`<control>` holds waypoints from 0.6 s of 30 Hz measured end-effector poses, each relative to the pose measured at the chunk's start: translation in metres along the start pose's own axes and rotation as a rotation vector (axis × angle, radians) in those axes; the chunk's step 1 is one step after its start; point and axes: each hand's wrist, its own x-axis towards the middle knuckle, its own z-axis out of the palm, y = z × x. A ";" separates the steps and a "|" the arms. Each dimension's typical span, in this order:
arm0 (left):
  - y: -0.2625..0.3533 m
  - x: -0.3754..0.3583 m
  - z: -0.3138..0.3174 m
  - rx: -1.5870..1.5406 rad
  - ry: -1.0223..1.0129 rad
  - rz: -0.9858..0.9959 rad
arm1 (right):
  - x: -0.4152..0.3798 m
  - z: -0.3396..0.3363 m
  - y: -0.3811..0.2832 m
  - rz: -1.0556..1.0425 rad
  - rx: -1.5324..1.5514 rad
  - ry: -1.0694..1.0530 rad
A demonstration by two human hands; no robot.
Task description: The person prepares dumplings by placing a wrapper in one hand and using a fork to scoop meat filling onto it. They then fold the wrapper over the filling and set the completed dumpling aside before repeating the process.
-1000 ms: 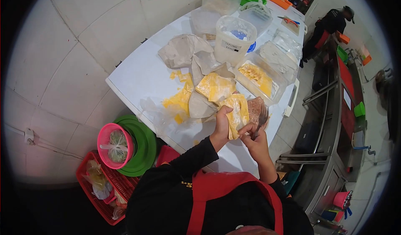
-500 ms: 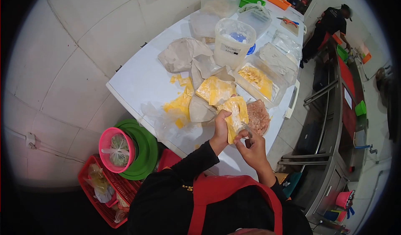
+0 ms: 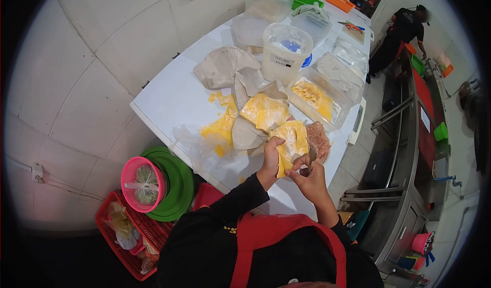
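My left hand (image 3: 270, 161) is closed round the near left edge of a stack of floured yellow dough sheets (image 3: 295, 138), thumb on top. At the stack's lower corner, the fingertips of my right hand (image 3: 311, 179) pinch the dough. A small metal utensil (image 3: 312, 154) sticks up from that same hand; its exact kind is not clear. Just beyond lies pinkish minced meat (image 3: 319, 140), partly hidden by my hand and the sheets. Another pile of yellow sheets (image 3: 265, 111) rests on brown paper farther back.
Yellow dough scraps (image 3: 221, 127) and a clear plastic bag (image 3: 192, 144) lie left. Behind stand a labelled flour tub (image 3: 280, 65) and a clear box (image 3: 338, 123) with folded yellow pieces. A person (image 3: 404, 35) works at the far right counter. Pink and green tubs (image 3: 174, 206) stand by the table.
The stack in my left hand has shifted slightly right and tilted. My right fingers have stayed at its lower corner, while the metal utensil has turned more upright.
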 end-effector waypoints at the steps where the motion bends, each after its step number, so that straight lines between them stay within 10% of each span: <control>1: 0.001 0.000 0.000 0.004 0.017 -0.005 | 0.001 0.000 0.001 0.041 0.030 -0.006; 7: 0.000 0.000 0.000 -0.062 0.009 0.017 | -0.001 0.004 -0.003 -0.473 -0.248 0.135; 18: -0.001 -0.003 -0.034 -0.102 -0.111 -0.221 | 0.016 -0.025 -0.002 -0.106 0.080 -0.103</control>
